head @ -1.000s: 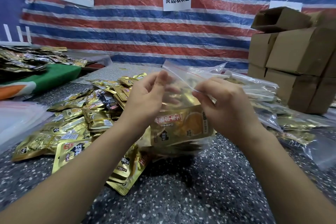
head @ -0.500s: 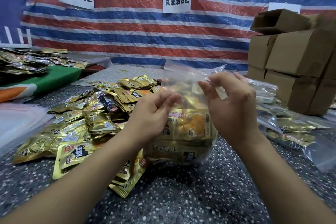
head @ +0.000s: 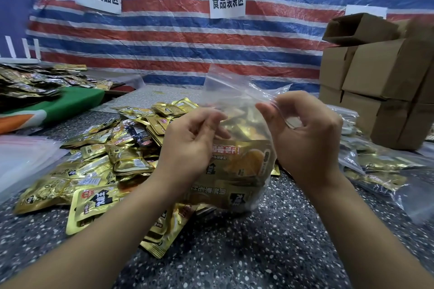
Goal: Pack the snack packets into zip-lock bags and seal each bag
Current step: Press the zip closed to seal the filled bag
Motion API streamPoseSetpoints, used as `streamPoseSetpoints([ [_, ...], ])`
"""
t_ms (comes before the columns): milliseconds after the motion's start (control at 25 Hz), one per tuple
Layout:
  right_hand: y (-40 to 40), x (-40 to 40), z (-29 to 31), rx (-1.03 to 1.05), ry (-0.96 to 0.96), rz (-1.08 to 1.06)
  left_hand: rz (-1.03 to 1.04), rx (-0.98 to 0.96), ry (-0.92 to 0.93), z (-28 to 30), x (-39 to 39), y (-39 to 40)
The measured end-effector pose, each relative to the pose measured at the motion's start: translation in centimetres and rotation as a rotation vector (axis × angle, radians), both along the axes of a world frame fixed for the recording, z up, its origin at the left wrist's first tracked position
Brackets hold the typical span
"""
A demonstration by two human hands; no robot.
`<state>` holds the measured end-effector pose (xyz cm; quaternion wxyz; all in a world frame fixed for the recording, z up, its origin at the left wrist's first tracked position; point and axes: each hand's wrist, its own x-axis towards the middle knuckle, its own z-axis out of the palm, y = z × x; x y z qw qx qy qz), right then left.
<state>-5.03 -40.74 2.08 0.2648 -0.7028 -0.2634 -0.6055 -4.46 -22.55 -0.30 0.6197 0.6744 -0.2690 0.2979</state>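
Table (head: pixel 234 253): bag (head: pixel 237 166) stood upright at centre, filled with gold packets | left hand (head: pixel 187 145): bag's top edge pinched | right hand (head: pixel 305 138): opposite top edge pinched | left of bag: loose packets (head: pixel 98 166) heaped | right, far: boxes (head: pixel 385 82) stacked.

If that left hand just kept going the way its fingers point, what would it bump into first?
The left hand already pinches the filled zip-lock bag, its fingers pointing right across the bag's top. Going on, it would probably meet the right hand, which pinches the same top edge, though depth is hard to judge.
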Motion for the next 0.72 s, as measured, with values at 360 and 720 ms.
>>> streamPoseSetpoints([
  [360, 0.2, 0.2, 0.1, 0.010, 0.169, -0.019, -0.116, -0.044, 0.395, 0.1, 0.8, -0.1],
  [720, 1.1, -0.9, 0.8, -0.017, 0.326, -0.012, -0.160, -0.148, 0.231, 1.5, -0.1, 0.5],
])
